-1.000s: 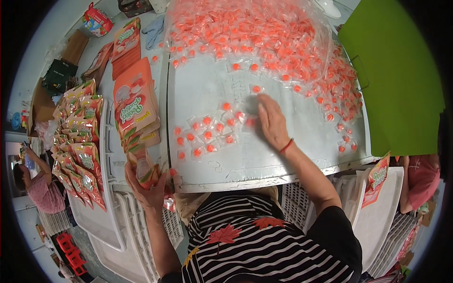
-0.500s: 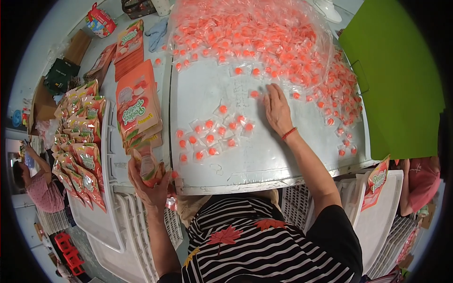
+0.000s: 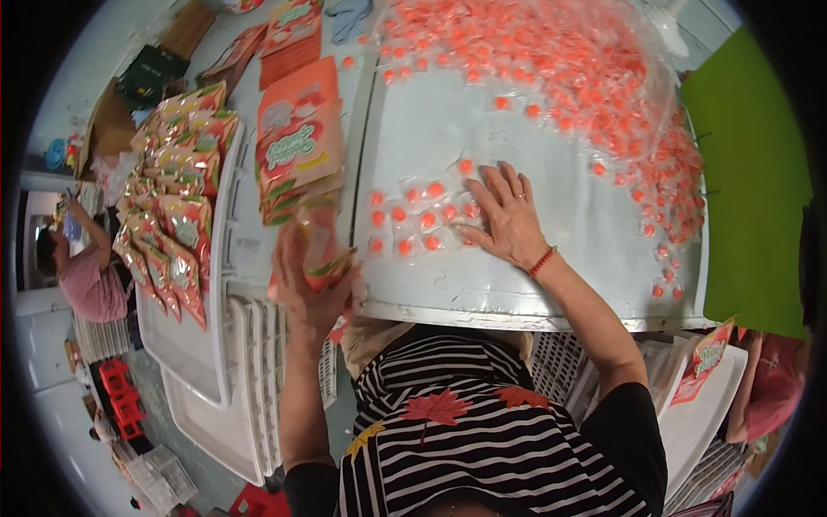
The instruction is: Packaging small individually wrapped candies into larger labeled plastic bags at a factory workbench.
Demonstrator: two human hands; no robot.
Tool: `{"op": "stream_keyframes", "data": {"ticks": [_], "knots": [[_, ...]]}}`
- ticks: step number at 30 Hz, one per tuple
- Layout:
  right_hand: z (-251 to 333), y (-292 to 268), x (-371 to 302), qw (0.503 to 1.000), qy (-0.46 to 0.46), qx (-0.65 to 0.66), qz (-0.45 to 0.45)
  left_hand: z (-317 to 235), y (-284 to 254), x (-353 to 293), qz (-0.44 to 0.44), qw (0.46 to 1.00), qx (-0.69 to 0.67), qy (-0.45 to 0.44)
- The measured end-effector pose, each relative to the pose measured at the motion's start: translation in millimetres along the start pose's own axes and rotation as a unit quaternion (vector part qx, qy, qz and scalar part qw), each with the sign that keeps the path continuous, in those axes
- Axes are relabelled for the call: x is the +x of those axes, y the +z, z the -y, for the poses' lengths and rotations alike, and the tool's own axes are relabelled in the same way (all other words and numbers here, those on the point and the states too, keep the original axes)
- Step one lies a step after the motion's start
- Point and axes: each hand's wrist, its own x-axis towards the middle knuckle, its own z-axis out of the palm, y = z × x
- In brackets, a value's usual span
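Note:
My left hand (image 3: 297,284), slightly blurred, grips an orange-red candy pouch (image 3: 332,276) near the table's front left. A clear plastic cup-like piece (image 3: 319,234) stands in the pouch's mouth; whether it has a bottom I cannot tell. Fingers spread, my right hand (image 3: 510,220) lies palm down on the table at the right side of a loose group of wrapped orange candies (image 3: 428,221). Its fingertips touch the group's edge. Beyond it spreads a large heap of the same candies (image 3: 551,65), partly under clear plastic film.
Flat pouches (image 3: 297,112) lie stacked to the left of the table seam. Further left, filled pouches (image 3: 185,224) sit in a white tray (image 3: 228,258). A green panel (image 3: 762,198) borders the right side. Other people (image 3: 90,276) are at far left and right.
My right hand has moved left and nearer, from the heap's edge to the candy group, which is now more tightly bunched. My left hand still holds the pouch, raised slightly. The view has shifted.

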Motion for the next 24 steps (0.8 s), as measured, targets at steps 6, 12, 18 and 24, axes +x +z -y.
{"op": "stream_keyframes", "data": {"ticks": [6,12,18,24], "knots": [[1.6,12.5,8.0,0.998,-0.046,0.005,-0.049,-22.2,23.6,25.8,0.009,0.991,-0.043,0.124],[-3.9,20.1,17.4,0.999,-0.034,-0.032,-0.014,-29.7,40.0,36.7,0.057,0.983,-0.048,0.170],[37.7,-22.6,46.7,0.924,0.134,0.347,-0.090,-26.6,46.4,39.2,0.073,0.983,-0.022,0.167],[53.5,-48.1,59.7,0.979,-0.095,0.143,0.109,-26.1,44.0,41.1,0.075,0.977,-0.027,0.198]]}}
